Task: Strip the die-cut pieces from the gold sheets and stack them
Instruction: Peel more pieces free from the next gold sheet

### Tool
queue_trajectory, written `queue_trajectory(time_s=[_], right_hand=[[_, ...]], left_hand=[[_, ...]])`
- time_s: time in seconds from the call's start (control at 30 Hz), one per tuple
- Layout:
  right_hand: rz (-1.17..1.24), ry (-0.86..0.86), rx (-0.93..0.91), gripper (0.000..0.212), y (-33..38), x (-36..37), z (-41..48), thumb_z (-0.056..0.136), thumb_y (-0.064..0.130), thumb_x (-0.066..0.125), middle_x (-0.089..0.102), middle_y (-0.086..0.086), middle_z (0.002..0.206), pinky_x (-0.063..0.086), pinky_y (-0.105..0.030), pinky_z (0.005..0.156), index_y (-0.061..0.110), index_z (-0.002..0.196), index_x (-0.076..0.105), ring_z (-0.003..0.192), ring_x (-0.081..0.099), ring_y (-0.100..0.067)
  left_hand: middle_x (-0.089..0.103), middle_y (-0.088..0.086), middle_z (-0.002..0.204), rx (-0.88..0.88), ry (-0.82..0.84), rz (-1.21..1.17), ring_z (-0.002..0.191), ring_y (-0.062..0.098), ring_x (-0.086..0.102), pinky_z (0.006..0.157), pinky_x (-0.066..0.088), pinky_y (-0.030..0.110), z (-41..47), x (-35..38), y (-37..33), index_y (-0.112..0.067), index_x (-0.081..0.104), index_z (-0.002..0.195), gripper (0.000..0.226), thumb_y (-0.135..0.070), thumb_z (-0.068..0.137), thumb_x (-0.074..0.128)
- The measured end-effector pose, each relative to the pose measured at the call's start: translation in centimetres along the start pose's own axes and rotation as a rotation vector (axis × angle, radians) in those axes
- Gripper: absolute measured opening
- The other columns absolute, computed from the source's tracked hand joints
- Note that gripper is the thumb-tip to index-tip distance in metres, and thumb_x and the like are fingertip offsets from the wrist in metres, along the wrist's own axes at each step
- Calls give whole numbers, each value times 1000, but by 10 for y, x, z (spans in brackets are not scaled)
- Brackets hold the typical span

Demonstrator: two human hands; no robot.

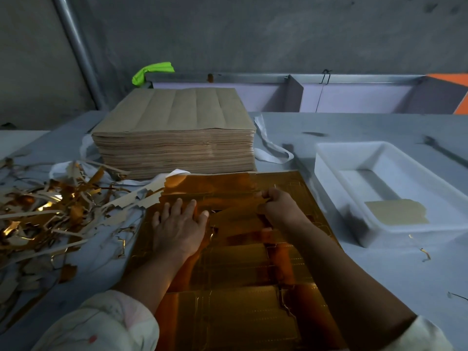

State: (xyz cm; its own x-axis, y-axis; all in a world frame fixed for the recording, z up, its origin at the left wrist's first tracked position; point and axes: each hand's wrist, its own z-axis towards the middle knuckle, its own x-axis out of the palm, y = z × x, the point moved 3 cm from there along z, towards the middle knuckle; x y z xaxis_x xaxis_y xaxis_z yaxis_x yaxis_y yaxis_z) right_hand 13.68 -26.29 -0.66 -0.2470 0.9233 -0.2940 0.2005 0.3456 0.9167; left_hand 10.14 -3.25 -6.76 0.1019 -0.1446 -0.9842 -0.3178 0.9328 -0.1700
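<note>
Dim, flat light. Grey concrete wall (253,34) fills the top of the frame; a metal pole (79,51) slants down it at upper left. Pale grey-blue table (379,274) spans the lower frame. Along its far edge, a metal rail (253,77) over lavender panels (354,100); orange panel (453,79) at far right. Green material (152,70) sits at the rail's left end.

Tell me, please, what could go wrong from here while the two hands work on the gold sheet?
1. The right hand pinches a gold piece by its edge; a quick pull may tear or crease it.
2. The left hand presses only one part of the gold sheet, so the rest may lift or slide.
3. The scrap pile lies close to the sheet's left edge; strips might mix with good pieces.
</note>
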Motion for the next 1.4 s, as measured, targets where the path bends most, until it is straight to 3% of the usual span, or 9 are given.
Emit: queue_trajectory(time_s=[0.07, 0.3, 0.57, 0.7, 0.83, 0.9, 1.13, 1.3, 1.4], right_hand=[[41, 23, 27, 18, 1, -2, 0, 97, 8, 54, 59, -10, 106, 51, -23, 48, 20, 111, 56, 79, 64, -21], [73, 35, 93, 17, 3, -13, -1, 96, 2, 53, 60, -9, 71, 39, -23, 39, 11, 110, 56, 41, 52, -11], [34, 47, 82, 15, 1, -22, -2, 96, 8, 56, 60, -3, 58, 37, -25, 39, 15, 108, 57, 42, 48, -12], [60, 37, 38, 14, 4, -18, -3, 96, 7, 56, 58, -5, 67, 37, -22, 37, 14, 108, 57, 38, 49, -8], [32, -12, -32, 13, 9, -18, -4, 97, 10, 58, 60, -2, 80, 42, -17, 41, 20, 104, 59, 58, 57, -9], [12, -57, -57, 13, 11, -22, -4, 97, 10, 58, 61, -1, 79, 43, -16, 41, 21, 101, 61, 59, 57, -9], [68, -140, -100, 15, 19, -42, -3, 94, 7, 61, 61, -4, 79, 44, -24, 46, 22, 95, 62, 59, 59, -12], [68, -131, -94, 11, 19, -50, -2, 95, 8, 61, 63, -9, 88, 47, -26, 48, 15, 102, 64, 67, 58, -19], [42, -83, -61, 14, 19, -60, 1, 93, 8, 63, 63, -13, 85, 50, -35, 57, 11, 107, 64, 64, 57, -27]], left_hand=[[13, 0, 164, -2, -1, 7, 151, 26, 6, 119, 4, 49, 1, 1, -1, -40, 14, 153, 70, -74, 91, 8], [13, 0, 164, 0, -13, -7, 151, 26, 6, 119, 3, 49, 1, 1, -1, -40, 15, 153, 71, -74, 91, 9], [16, 0, 164, 3, -19, 0, 151, 26, 8, 119, 5, 50, 4, 4, 1, -40, 16, 153, 70, -74, 91, 8], [15, -1, 164, 1, -5, -29, 151, 26, 7, 119, 4, 50, 3, 2, 2, -39, 15, 153, 71, -72, 92, 2], [12, 0, 164, 9, 11, 6, 151, 26, 5, 119, 2, 49, -1, -1, -1, -39, 13, 154, 73, -75, 90, 5], [10, 1, 165, 10, 16, 6, 151, 26, 4, 119, 2, 49, -2, -3, -2, -39, 12, 154, 74, -76, 90, 8], [12, 2, 164, 8, 2, 7, 151, 27, 5, 119, 4, 50, -3, -4, -4, -38, 13, 153, 73, -75, 90, 12], [11, 2, 164, 3, 6, -4, 151, 27, 4, 119, 3, 49, -4, -5, -5, -38, 12, 154, 75, -76, 90, 12], [11, 2, 164, 2, 6, -5, 151, 27, 3, 119, 2, 49, -4, -7, -6, -38, 13, 154, 74, -76, 90, 14]])
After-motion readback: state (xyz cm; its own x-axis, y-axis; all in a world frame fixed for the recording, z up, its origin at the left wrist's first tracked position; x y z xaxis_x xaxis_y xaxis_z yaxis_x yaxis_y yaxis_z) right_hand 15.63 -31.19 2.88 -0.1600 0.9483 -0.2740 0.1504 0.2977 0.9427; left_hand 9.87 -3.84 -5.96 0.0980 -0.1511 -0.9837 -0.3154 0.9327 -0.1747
